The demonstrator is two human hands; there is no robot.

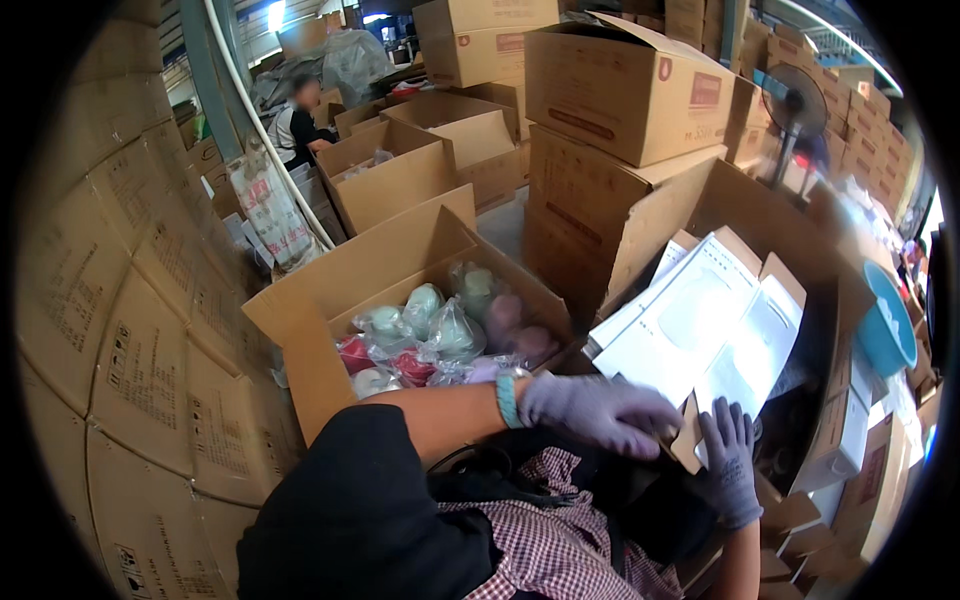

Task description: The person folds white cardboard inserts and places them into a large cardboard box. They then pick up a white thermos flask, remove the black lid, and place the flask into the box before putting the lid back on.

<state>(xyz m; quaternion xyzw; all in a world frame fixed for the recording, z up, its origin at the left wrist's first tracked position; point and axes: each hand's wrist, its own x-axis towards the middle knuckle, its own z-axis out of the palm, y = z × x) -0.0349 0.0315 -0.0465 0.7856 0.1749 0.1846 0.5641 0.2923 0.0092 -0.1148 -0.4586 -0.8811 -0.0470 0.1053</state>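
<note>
Both my hands wear grey-purple work gloves. My left hand (605, 410) reaches across from the left, its fingers curled beside a brown cardboard flap (687, 440); whatever is in its grip is hidden. On the flap's other side, my right hand (730, 465) lies with fingers stretched out against the lower end of a white carton (750, 335). This carton looks flattened, with brown inner flaps, and lies over more white cartons (655, 335) in a large open box (690, 215) on the right. Left of my hands, plastic-wrapped rounded items (455, 330) in pale green, red and mauve fill another open box (300, 365).
Stacked brown cartons (140, 350) wall the left side. Large boxes (620, 95) rise ahead, with more open boxes (390, 175) behind. A blue basin (885, 320) and a fan (795, 100) stand at right. Another person (297, 125) sits at the far left.
</note>
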